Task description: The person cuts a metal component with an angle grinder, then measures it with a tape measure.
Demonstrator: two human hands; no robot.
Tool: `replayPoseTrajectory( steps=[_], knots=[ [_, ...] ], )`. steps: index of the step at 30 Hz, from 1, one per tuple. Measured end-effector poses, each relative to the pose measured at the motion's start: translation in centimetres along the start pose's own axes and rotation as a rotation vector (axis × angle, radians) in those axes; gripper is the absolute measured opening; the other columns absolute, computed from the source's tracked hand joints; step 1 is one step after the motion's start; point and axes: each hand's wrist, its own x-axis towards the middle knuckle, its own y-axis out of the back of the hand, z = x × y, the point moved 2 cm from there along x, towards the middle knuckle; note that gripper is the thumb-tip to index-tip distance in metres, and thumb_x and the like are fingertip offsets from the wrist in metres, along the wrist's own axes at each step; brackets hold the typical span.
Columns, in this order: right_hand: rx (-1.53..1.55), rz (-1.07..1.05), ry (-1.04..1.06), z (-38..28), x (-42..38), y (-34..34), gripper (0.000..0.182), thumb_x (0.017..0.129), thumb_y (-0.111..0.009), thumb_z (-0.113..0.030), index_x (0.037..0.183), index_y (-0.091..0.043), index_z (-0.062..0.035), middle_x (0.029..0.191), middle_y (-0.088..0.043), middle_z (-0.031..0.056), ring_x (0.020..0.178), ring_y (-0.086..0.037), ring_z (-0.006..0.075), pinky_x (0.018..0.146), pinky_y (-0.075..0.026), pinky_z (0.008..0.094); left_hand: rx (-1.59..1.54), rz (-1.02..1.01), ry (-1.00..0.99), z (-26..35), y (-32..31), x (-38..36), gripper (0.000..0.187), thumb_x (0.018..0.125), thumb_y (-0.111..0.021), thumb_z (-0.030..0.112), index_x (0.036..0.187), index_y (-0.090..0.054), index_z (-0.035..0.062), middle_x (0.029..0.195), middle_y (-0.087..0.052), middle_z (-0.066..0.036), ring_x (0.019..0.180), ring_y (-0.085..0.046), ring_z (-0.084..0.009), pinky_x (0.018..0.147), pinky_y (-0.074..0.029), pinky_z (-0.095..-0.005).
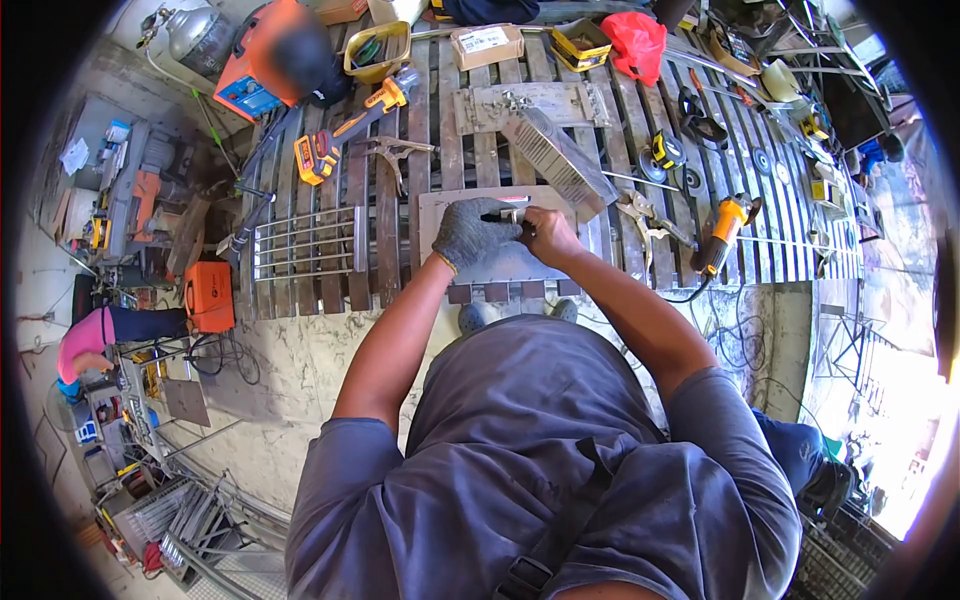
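Though left hand (474,234) curls, its hold is unclear; right hand (552,238) pinches metal piece (513,215).

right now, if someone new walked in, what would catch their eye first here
Probably the hands near the middle of the slatted table: the left hand in a grey glove, the right hand bare. Next might come the bright red bag toward the far edge, then the orange power tool to the right.
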Motion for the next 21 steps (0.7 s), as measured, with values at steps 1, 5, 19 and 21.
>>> replayPoseTrajectory(
  steps=[1, 5, 19, 21],
  knots=[
    [0.004, 0.006, -0.002, -0.1, 0.1, 0.0, 0.026, 0.083, -0.091, -0.008, 0.091, -0.07, 0.0051, 0.095, -0.073, 0.025, 0.092, -0.073, 0.0482, 0.08, -0.056, 0.0508, 0.026, -0.007, -0.008, 0.0, 0.1, 0.0, 0.051, 0.082, -0.097, 0.031, 0.126, -0.083, 0.0093, 0.112, -0.084, -0.013, 0.098, -0.081, -0.0254, 0.089, -0.063, -0.0387],
    [0.018, 0.009, 0.021, -0.4, 0.0, 0.2, 0.025, 0.083, -0.09, -0.007, 0.092, -0.07, 0.0049, 0.095, -0.073, 0.0249, 0.092, -0.073, 0.0485, 0.079, -0.056, 0.051, 0.014, -0.001, -0.022, 0.2, 0.2, 0.0, 0.051, 0.083, -0.095, 0.032, 0.127, -0.083, 0.0116, 0.114, -0.085, -0.012, 0.1, -0.081, -0.0235, 0.091, -0.062, -0.0382],
    [-0.022, 0.008, 0.056, -0.3, -0.1, 0.3, 0.021, 0.088, -0.086, -0.005, 0.104, -0.074, 0.0019, 0.099, -0.073, 0.0256, 0.092, -0.07, 0.0515, 0.08, -0.057, 0.05, -0.06, 0.013, 0.059, 1.2, 0.3, -0.2, 0.038, 0.087, -0.093, 0.03, 0.118, -0.087, 0.0097, 0.108, -0.086, -0.013, 0.095, -0.082, -0.0248, 0.088, -0.063, -0.0378],
    [-0.014, 0.024, 0.05, -0.2, -0.1, 0.3, 0.021, 0.089, -0.086, -0.006, 0.105, -0.075, 0.0015, 0.096, -0.073, 0.0255, 0.09, -0.07, 0.0509, 0.079, -0.056, 0.0496, -0.052, 0.023, 0.057, 0.6, 0.0, 0.2, 0.038, 0.087, -0.093, 0.031, 0.117, -0.086, 0.0092, 0.107, -0.086, -0.013, 0.094, -0.082, -0.025, 0.087, -0.063, -0.0379]
  ],
)
